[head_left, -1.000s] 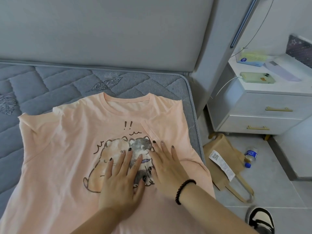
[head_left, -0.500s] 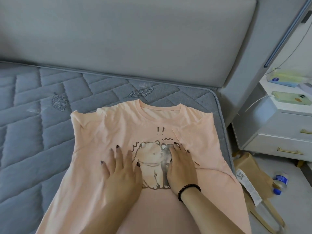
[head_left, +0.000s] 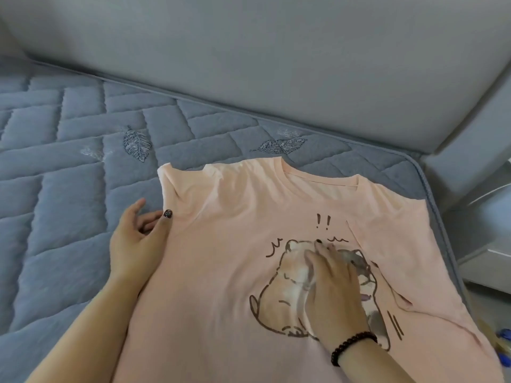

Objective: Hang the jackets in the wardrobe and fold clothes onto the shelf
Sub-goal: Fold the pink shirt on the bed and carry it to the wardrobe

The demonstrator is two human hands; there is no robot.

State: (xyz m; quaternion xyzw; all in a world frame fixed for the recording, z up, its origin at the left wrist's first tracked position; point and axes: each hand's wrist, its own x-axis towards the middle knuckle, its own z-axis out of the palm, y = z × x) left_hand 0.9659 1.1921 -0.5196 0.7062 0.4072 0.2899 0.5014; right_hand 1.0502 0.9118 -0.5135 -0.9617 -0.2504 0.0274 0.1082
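A peach-pink T-shirt (head_left: pixel 226 258) lies spread front-up on the bed, filling the lower middle and lower right of the frame, its neckline toward the headboard and its hem running out of the bottom edge. The sleeve at the frame's right is folded inward over the chest, making a diagonal crease beside the printed exclamation marks. The print, a pair of cartoon hamster-like animals (head_left: pixel 287 288), sits right of centre. The right hand (head_left: pixel 331 288) rests palm-down on that print, its fingers (head_left: pixel 322 254) laid fairly straight and close together, flat against the cloth and pointing toward the collar; the picture is blurred here, so finer detail is lost. A black bead bracelet (head_left: pixel 351 346) circles that wrist. The left hand (head_left: pixel 135 244) lies at the shirt's edge on the frame's left, just below the sleeve that sticks out there; its dark-nailed thumb (head_left: pixel 166 217) lies on top of the fabric's edge while the other fingers curl loosely on the mattress side, and I cannot tell whether they actually pinch the cloth or only touch it. The blue-grey quilted mattress (head_left: pixel 69 175), stitched with small leaf motifs, takes up the left of the frame. A padded grey headboard (head_left: pixel 249 64) spans the top. A pale piece of furniture (head_left: pixel 486 217) shows at the right edge.
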